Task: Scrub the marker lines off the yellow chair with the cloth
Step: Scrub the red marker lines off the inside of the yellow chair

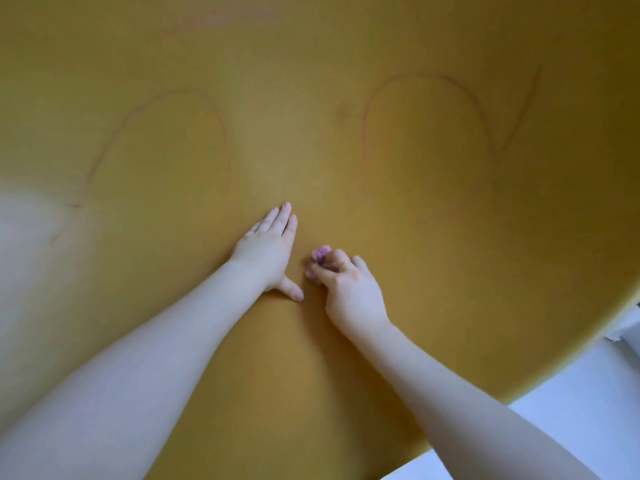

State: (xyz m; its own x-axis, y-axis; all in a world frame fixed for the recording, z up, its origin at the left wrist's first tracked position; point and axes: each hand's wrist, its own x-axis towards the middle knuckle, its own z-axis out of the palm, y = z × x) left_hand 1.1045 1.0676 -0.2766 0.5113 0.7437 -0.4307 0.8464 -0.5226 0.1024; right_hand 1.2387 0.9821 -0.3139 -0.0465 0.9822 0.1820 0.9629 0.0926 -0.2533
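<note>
The yellow chair [311, 150] fills nearly the whole head view. Faint reddish marker lines curve across it: one arch at the left [221, 133], another at the right [478, 105], and a slanted stroke at the far right [526, 98]. My left hand [268, 249] lies flat on the chair, fingers together and thumb spread, holding nothing. Just to its right, my right hand [346, 285] is closed around a small wad of pink cloth [320, 253], which is pressed to the yellow surface. A ring shows on one finger. Most of the cloth is hidden inside the hand.
The chair's curved edge [554, 368] runs along the lower right, with a pale floor [588, 410] beyond it. A bright glare patch [24, 230] washes out the chair's left side. Faint smudges [221, 19] sit near the top.
</note>
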